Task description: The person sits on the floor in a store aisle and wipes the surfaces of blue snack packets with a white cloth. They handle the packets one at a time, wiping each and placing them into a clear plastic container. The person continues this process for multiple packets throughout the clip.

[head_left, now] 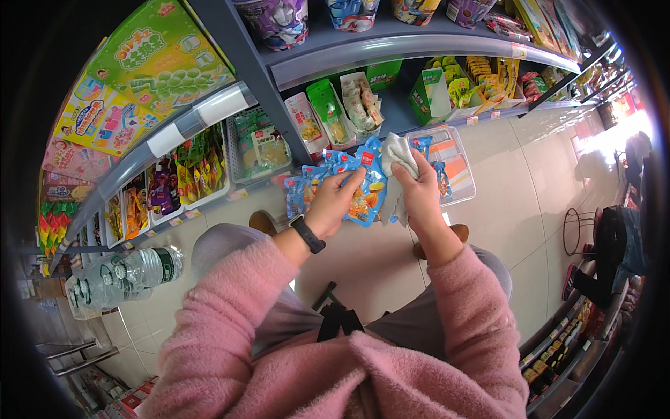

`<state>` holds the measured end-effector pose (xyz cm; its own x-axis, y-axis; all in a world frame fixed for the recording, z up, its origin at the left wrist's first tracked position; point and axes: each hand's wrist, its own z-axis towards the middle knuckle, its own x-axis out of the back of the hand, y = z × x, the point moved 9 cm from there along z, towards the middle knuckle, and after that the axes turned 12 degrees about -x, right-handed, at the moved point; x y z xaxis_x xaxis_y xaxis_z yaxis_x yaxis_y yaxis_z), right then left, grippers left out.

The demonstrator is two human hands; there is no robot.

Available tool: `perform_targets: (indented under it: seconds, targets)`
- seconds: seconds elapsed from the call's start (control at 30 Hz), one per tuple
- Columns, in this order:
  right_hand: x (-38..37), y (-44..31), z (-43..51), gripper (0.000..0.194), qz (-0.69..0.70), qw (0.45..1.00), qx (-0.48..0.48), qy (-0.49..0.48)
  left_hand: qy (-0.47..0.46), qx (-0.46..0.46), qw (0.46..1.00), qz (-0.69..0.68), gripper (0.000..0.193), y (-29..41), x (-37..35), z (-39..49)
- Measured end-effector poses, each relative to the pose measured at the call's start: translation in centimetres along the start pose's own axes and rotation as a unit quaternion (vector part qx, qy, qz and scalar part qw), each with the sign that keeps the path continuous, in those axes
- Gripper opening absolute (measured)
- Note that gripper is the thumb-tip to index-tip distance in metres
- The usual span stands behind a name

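My left hand (335, 201), with a dark watch at its wrist, pinches a blue snack packet (372, 180) between thumb and fingers. A crumpled pale grey cloth (396, 152) is gripped in my right hand (423, 191), close against the packet's right edge. More blue packets (299, 193) are bunched just left of and behind my left hand. Under and beyond my right hand lies a clear plastic tray (466, 188), with a few blue packets (442, 178) at its left side. The two hands partly hide the tray and the packets.
Ahead stands a shelf unit (398, 118) with boxed snacks (361, 102) and paper tubs (353, 13). At left are snack bins (201, 180) and large water bottles (149, 267). A person's leg (596, 283) and a wire-framed stool (573, 230) are at right on the tiled floor (502, 220).
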<state>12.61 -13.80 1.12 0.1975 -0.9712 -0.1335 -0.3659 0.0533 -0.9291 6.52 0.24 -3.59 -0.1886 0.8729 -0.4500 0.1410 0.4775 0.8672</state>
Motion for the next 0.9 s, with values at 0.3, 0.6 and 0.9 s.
perform_targets:
  seconds: [0.3,0.6,0.9]
  targets:
    - [-0.9,-0.3,-0.7,0.025,0.030,0.998,0.057,0.021,0.052,0.028,0.995,-0.074,0.034,0.3,0.2,-0.4]
    - [1.9,1.2,0.7,0.033,0.051,0.993,0.002,0.104,-0.072,0.099,0.988,-0.094,0.037,0.6,-2.5,-1.2]
    - [3.1,0.7,1.7,0.032,-0.004,0.992,0.049,0.120,-0.058,0.052,0.994,-0.080,0.030,0.1,-1.2,-0.6]
